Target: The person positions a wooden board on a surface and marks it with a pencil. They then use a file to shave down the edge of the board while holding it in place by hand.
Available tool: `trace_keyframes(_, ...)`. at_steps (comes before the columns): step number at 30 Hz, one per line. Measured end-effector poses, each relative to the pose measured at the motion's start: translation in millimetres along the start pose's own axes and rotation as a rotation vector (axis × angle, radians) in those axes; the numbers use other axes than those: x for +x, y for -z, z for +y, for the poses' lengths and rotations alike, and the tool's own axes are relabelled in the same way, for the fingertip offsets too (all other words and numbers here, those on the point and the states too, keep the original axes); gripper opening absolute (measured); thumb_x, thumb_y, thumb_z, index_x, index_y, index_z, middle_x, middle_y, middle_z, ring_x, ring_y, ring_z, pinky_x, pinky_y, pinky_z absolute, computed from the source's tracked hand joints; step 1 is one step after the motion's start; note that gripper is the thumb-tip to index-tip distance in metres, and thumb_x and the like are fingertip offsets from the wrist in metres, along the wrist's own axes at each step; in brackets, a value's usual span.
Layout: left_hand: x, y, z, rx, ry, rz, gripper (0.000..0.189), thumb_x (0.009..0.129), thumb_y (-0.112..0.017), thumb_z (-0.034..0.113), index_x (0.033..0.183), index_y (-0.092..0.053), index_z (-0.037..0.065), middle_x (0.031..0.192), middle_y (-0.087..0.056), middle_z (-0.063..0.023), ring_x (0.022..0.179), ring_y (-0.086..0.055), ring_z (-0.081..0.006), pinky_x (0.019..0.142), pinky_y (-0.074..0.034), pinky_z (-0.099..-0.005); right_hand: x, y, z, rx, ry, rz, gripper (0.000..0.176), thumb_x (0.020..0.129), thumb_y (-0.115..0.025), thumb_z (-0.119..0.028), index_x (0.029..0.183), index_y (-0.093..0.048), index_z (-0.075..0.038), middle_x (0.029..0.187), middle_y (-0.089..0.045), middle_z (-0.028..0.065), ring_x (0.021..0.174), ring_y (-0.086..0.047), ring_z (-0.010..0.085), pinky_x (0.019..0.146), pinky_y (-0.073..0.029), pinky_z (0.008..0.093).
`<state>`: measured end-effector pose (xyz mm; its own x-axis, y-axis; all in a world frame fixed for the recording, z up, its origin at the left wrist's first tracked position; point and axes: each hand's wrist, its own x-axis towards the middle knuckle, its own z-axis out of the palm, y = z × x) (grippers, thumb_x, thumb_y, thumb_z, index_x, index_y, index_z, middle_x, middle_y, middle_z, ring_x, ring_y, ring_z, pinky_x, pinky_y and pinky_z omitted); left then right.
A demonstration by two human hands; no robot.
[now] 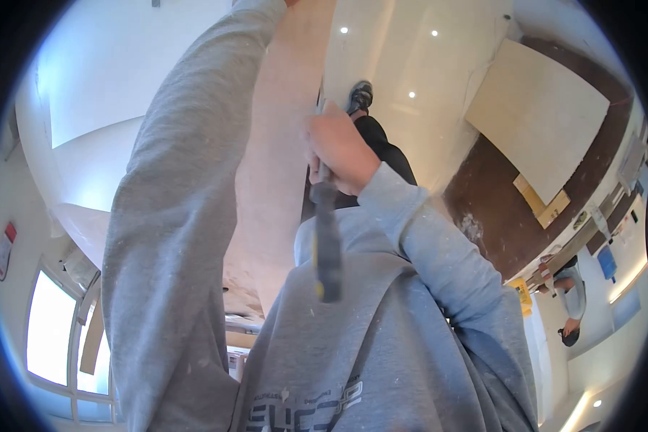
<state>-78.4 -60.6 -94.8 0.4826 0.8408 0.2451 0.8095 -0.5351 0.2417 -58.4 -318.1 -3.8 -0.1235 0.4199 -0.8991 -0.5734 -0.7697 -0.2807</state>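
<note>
My right hand is closed around the metal shaft of a hand tool with a dark grey and yellow handle. The handle points back toward my chest, and motion blur plus my fingers hide the tool's working end. Under and beside this hand runs the edge of a long, pale pinkish panel. My left arm in its grey sleeve stretches forward across the left side. Only a sliver of my left hand shows at the top edge, its fingers out of sight.
My shoe stands on a glossy pale floor reflecting lights. On the right, a large pale board lies on a brown surface. Another person is farther off at right. A bright window is at lower left.
</note>
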Motion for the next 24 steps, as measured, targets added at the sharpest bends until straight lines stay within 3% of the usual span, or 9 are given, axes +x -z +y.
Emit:
trace_keyframes(6,-1.1,-3.6,-1.4,0.000,0.003,-0.007,0.060,0.103,-0.054,0.039,0.161,-0.048,0.024,0.170,-0.040,-0.0104,0.159,-0.028,-0.0409,0.127,-0.022,-0.0659,-80.7,-11.4,-37.0,-0.023,-0.134,-0.028,0.025,0.098,-0.052,-0.017,0.111,-0.038,-0.002,0.079,-0.047,0.0116,0.049,-0.054,0.0229,0.040,-0.041,0.0426)
trace_keyframes(9,-1.3,-2.3,-0.1,0.000,0.009,-0.003,0.060,0.103,-0.054,0.039,0.161,-0.048,0.024,0.170,-0.040,-0.0105,0.159,-0.028,-0.0413,0.127,-0.023,-0.0661,-38.4,-11.5,-2.8,-0.140,0.044,0.020,0.025,0.098,-0.051,-0.018,0.112,-0.038,-0.001,0.078,-0.047,0.0116,0.047,-0.050,0.0223,0.041,-0.040,0.0422)
trace_keyframes(12,1.8,-1.3,-0.1,0.023,-0.007,0.011,0.059,0.103,-0.054,0.040,0.161,-0.048,0.025,0.170,-0.040,-0.0105,0.159,-0.029,-0.0413,0.127,-0.023,-0.0665,-16.0,-7.8,-4.3,0.125,-0.062,0.026,0.026,0.099,-0.050,-0.015,0.110,-0.037,0.003,0.078,-0.047,0.0119,0.046,-0.054,0.0239,0.037,-0.040,0.0423)
trace_keyframes(18,-1.5,-1.1,-0.6,0.010,0.002,-0.007,0.059,0.103,-0.054,0.040,0.160,-0.049,0.024,0.170,-0.040,-0.0107,0.159,-0.030,-0.0406,0.126,-0.023,-0.0667,-67.9,-17.1,-24.7,-0.085,-0.086,-0.003,0.025,0.098,-0.050,-0.015,0.112,-0.036,0.001,0.080,-0.051,0.0138,0.054,-0.059,0.0255,0.036,-0.041,0.0400)
trace_keyframes(21,-0.7,-0.4,-0.1,0.030,-0.003,-0.012,0.059,0.104,-0.053,0.039,0.160,-0.049,0.024,0.170,-0.039,-0.0111,0.159,-0.030,-0.0404,0.127,-0.023,-0.0661,-48.7,-13.9,-10.5,-0.166,-0.047,0.033,0.027,0.098,-0.049,-0.015,0.118,-0.037,0.000,0.083,-0.056,0.0187,0.054,-0.058,0.0262,0.038,-0.043,0.0404)
trace_keyframes(24,-5.9,3.1,-0.5,0.039,0.001,-0.029,0.059,0.104,-0.053,0.039,0.161,-0.048,0.024,0.171,-0.039,-0.0110,0.159,-0.029,-0.0402,0.127,-0.023,-0.0652,-0.5,-3.6,24.7,0.022,0.014,-0.003,0.032,0.098,-0.048,-0.014,0.122,-0.037,0.005,0.084,-0.057,0.0227,0.053,-0.060,0.0286,0.040,-0.046,0.0418)
